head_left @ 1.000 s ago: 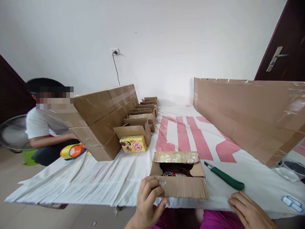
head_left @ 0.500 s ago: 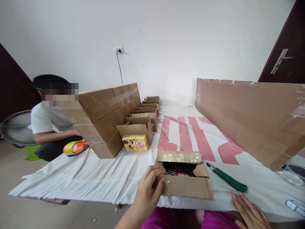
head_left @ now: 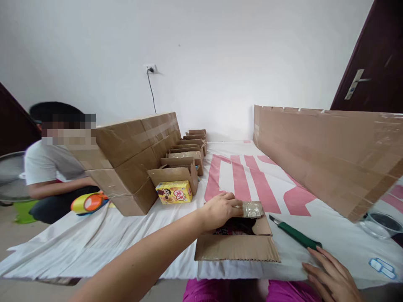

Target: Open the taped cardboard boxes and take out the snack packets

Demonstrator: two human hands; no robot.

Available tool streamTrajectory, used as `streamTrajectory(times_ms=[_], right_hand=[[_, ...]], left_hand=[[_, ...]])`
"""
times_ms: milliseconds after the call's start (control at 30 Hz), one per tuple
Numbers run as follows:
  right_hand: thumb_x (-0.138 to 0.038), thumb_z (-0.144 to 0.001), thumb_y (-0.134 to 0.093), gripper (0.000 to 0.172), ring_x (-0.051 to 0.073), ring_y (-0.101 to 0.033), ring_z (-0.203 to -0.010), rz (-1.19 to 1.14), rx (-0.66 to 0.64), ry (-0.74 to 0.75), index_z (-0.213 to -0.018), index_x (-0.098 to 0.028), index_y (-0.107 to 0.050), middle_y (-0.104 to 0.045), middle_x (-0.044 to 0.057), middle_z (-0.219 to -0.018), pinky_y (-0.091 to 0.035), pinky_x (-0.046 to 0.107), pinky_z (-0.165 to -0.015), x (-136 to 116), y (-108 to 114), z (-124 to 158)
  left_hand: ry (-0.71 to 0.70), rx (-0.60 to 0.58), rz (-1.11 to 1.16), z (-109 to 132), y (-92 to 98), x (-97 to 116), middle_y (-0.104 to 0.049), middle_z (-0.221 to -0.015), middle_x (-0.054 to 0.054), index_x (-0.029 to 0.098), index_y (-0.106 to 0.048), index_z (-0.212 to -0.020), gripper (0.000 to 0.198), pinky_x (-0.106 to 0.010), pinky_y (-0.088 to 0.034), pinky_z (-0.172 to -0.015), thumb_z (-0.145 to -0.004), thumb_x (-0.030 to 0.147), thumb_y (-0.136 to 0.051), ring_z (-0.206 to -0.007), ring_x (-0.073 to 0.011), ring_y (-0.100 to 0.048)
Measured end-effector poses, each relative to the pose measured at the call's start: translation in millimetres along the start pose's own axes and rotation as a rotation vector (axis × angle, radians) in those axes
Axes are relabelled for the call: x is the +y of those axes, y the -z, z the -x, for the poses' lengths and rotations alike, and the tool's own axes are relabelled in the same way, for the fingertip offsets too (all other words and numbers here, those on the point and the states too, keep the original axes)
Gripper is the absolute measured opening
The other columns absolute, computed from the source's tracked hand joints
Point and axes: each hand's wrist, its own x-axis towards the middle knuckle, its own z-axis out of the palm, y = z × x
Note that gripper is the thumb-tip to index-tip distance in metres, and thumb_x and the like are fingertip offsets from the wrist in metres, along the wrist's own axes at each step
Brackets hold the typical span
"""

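A small open cardboard box (head_left: 237, 248) stands before me, its near flap folded out. Dark and red packets (head_left: 234, 227) show inside, partly covered by the far side's shade. My left hand (head_left: 223, 209) reaches across the box, fingers bent over its far flap (head_left: 252, 209), which has shiny tape on it; the fingertips are partly hidden. To the right lies a green utility knife (head_left: 297, 235) with its blade end pointing away. My right hand (head_left: 330, 272) rests at the table's front edge, fingers stretched out, close to the knife's handle end.
A yellow printed box (head_left: 174, 192) stands at the left before a row of opened small cartons (head_left: 187, 156). Stacked cartons (head_left: 126, 163) rise behind them. A large cardboard panel (head_left: 321, 155) stands right, near a clear container (head_left: 379, 224). A person (head_left: 53, 167) crouches left by a tape dispenser (head_left: 90, 202).
My left hand has moved from the box's near left corner to its far flap. The near flap lies lower and farther out. My right hand has come closer to the knife.
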Motion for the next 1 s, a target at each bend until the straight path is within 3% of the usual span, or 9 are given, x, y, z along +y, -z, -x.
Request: streamTrajectory(times_ms=[167,267,400,567,700,833,933,1000], right_hand=[[-0.044,-0.086,-0.056,0.05,0.027,-0.062,-0.112,-0.064,-0.011,-0.086,-0.133,-0.025,-0.057,-0.068,0.005,-0.12,-0.05,0.037,-0.088,12,-1,-1],[-0.042,-0.089,-0.053,0.045,0.026,-0.063,-0.107,-0.112,0.054,-0.115,-0.129,-0.022,-0.058,-0.069,0.007,-0.115,-0.051,0.038,-0.086,15,9,-20],[-0.032,-0.091,-0.054,0.023,0.023,-0.063,-0.103,-0.27,0.108,-0.07,-0.111,-0.024,-0.063,-0.07,0.006,-0.103,-0.051,0.036,-0.085,6,32,-76],[-0.02,-0.092,-0.054,0.021,0.019,-0.063,-0.094,-0.484,0.148,0.004,-0.111,-0.023,-0.06,-0.065,0.006,-0.101,-0.053,0.032,-0.081,-22,49,-155],[-0.017,-0.093,-0.051,0.018,0.018,-0.062,-0.091,-0.658,0.108,0.061,-0.108,-0.022,-0.058,-0.062,0.007,-0.1,-0.053,0.031,-0.078,-47,56,-204],[-0.015,-0.086,-0.058,0.006,0.014,-0.059,-0.071,-0.776,-0.07,0.088,-0.09,-0.02,-0.058,-0.058,0.003,-0.088,-0.051,0.027,-0.065,-69,55,-237],[-0.006,-0.083,-0.052,0.017,0.011,-0.057,-0.065,-0.722,-0.151,0.111,-0.091,-0.019,-0.06,-0.058,0.003,-0.089,-0.048,0.024,-0.061,-77,46,-254],[-0.003,-0.082,-0.047,0.025,0.011,-0.057,-0.066,-0.631,-0.154,0.142,-0.093,-0.019,-0.062,-0.058,0.003,-0.089,-0.046,0.023,-0.059,-78,39,-261]], left_hand=[[-0.058,-0.046,-0.111,-5,-9.5,1,-0.067,-0.096,-0.005,0.02,-0.063,-0.089,0.018,-0.03,-0.044,-0.077,-0.095,0.019,-0.046,-0.087,-0.0191,-0.056],[-0.034,-0.044,-0.138,-7,-10.3,1,-0.064,-0.095,-0.005,0.019,-0.061,-0.088,0.015,-0.03,-0.044,-0.072,-0.094,0.017,-0.047,-0.085,-0.0195,-0.055],[0.034,-0.055,-0.085,-11,-11.3,-1,-0.061,-0.102,-0.007,0.02,-0.059,-0.092,0.011,-0.031,-0.045,-0.068,-0.09,0.015,-0.05,-0.089,-0.0213,-0.055],[0.142,-0.052,0.063,-8,-12.3,-5,-0.058,-0.111,-0.008,0.02,-0.056,-0.096,0.023,-0.03,-0.047,-0.076,-0.081,0.004,-0.048,-0.097,-0.0222,-0.056],[0.256,0.058,0.35,-2,-13.6,-7,-0.058,-0.106,-0.007,0.02,-0.052,-0.09,0.024,-0.028,-0.048,-0.078,-0.076,0.001,-0.046,-0.091,-0.0189,-0.058],[0.389,0.258,0.673,1,-19.5,-10,-0.061,-0.089,-0.004,0.021,-0.049,-0.083,0.018,-0.028,-0.048,-0.076,-0.082,0.005,-0.041,-0.083,-0.0167,-0.06],[0.488,0.341,0.722,5,-23.4,-10,-0.062,-0.086,-0.004,0.021,-0.046,-0.089,0.016,-0.029,-0.05,-0.071,-0.087,0.01,-0.035,-0.078,-0.0159,-0.062],[0.552,0.393,0.706,11,-23.6,-8,-0.061,-0.091,-0.004,0.021,-0.046,-0.093,0.01,-0.032,-0.05,-0.076,-0.086,0.015,-0.043,-0.084,-0.0179,-0.062]])
